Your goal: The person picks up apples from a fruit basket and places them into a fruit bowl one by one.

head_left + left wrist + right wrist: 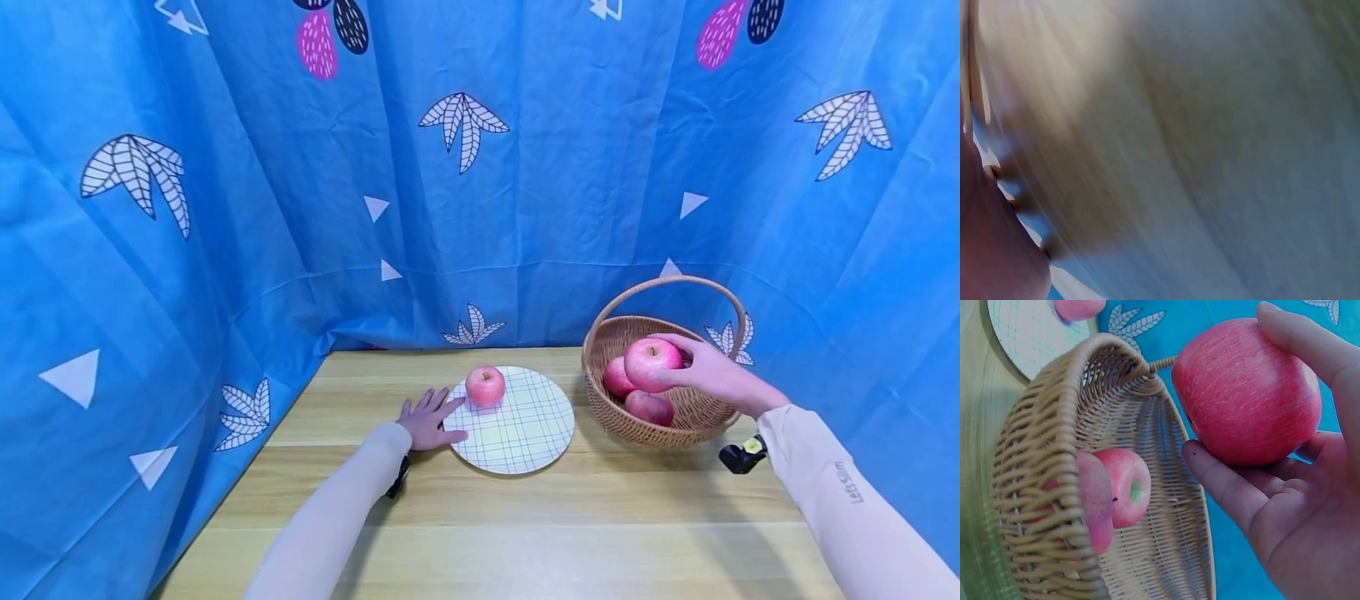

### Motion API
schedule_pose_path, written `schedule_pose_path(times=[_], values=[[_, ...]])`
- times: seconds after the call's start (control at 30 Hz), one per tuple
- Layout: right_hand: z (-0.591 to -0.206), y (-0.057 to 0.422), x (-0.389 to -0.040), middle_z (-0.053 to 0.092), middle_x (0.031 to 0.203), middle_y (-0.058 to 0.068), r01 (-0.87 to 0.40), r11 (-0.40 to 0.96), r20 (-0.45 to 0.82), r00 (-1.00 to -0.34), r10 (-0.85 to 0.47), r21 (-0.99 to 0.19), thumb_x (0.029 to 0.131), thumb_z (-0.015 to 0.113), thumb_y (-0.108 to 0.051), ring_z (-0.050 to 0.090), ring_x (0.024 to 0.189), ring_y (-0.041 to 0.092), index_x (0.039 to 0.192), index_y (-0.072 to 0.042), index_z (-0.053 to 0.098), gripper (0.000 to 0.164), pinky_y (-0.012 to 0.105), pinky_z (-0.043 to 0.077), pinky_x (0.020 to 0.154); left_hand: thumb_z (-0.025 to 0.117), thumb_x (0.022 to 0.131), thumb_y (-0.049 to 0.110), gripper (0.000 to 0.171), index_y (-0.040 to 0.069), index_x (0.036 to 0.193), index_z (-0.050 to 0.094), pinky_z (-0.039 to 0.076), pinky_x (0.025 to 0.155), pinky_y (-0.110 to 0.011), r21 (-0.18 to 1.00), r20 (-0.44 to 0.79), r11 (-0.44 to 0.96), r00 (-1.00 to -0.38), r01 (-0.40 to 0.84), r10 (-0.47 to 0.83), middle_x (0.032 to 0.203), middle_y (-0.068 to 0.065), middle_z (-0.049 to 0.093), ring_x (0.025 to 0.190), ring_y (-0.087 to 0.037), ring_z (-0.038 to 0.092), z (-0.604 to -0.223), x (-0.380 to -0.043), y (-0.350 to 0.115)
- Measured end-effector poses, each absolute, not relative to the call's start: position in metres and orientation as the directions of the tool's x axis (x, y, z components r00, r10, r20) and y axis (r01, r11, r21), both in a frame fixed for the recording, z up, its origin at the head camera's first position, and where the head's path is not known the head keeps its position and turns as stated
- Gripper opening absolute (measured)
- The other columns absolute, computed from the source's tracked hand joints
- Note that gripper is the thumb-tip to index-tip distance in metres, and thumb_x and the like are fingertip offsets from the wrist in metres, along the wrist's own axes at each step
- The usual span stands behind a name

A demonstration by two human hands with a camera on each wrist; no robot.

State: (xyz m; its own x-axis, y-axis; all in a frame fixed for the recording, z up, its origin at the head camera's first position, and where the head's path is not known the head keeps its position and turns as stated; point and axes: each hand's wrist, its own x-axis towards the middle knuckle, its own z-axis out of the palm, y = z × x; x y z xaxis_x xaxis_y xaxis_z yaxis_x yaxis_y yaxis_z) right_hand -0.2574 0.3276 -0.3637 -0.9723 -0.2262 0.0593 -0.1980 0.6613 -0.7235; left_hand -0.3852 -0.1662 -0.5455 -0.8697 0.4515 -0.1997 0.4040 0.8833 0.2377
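My right hand (701, 367) grips a pink-red apple (1247, 394) between thumb and fingers, held up over the wicker basket (637, 429). Inside the basket lie two more apples, one toward the back (618, 379) and one nearer the front (649, 408). A round white plate (525, 425) with a grid pattern sits on the table, left of the basket. On its upper left part rests another apple (485, 387). My left hand (427, 423) lies with fingers spread at the plate's left edge, holding nothing. The left wrist view shows mostly blurred table and part of that hand (994, 244).
The basket's arched handle (667, 280) rises above my right hand. A light wooden table (487, 542) carries everything. Blue patterned curtain (555, 167) hangs behind the table and along both sides.
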Motion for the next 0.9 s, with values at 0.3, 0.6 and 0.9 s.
schedule_pose_path(times=[0.3, 0.6, 0.9], values=[[-0.365, 0.313, -0.256, 0.062, 0.132, 0.006, -0.205, 0.670, 0.059, -0.970, -0.234, -0.713, 0.090, 0.073, -0.048, 0.057, 0.119, 0.028, 0.149, -0.028, 0.045, 0.069, 0.039, 0.053, 0.092, 0.040, 0.081, 0.090, 0.095, 0.045, 0.160, 0.017, -0.003, 0.119, -0.068, 0.232, -0.207, 0.890, -0.875, 0.391, 0.438, 0.172, 0.001, 0.002, 0.157, -0.033, -0.003, -0.546, -0.386, -0.167], [-0.363, 0.292, -0.257, 0.064, 0.129, 0.002, -0.211, 0.639, 0.054, -0.965, -0.256, -0.740, 0.088, 0.075, -0.049, 0.061, 0.114, 0.024, 0.146, -0.033, 0.047, 0.067, 0.038, 0.052, 0.095, 0.041, 0.083, 0.087, 0.091, 0.044, 0.160, 0.018, -0.001, 0.120, -0.068, 0.217, -0.201, 0.898, -0.883, 0.382, 0.424, 0.172, 0.000, 0.004, 0.157, -0.034, -0.001, -0.542, -0.381, -0.164], [-0.367, 0.270, -0.261, 0.060, 0.135, 0.005, -0.190, 0.638, 0.030, -0.967, -0.253, -0.747, 0.084, 0.077, -0.054, 0.057, 0.119, 0.028, 0.149, -0.033, 0.044, 0.076, 0.045, 0.054, 0.096, 0.041, 0.084, 0.086, 0.093, 0.040, 0.161, 0.017, -0.004, 0.119, -0.069, 0.241, -0.207, 0.885, -0.870, 0.398, 0.448, 0.172, -0.002, 0.002, 0.157, -0.035, -0.003, -0.538, -0.379, -0.165]])
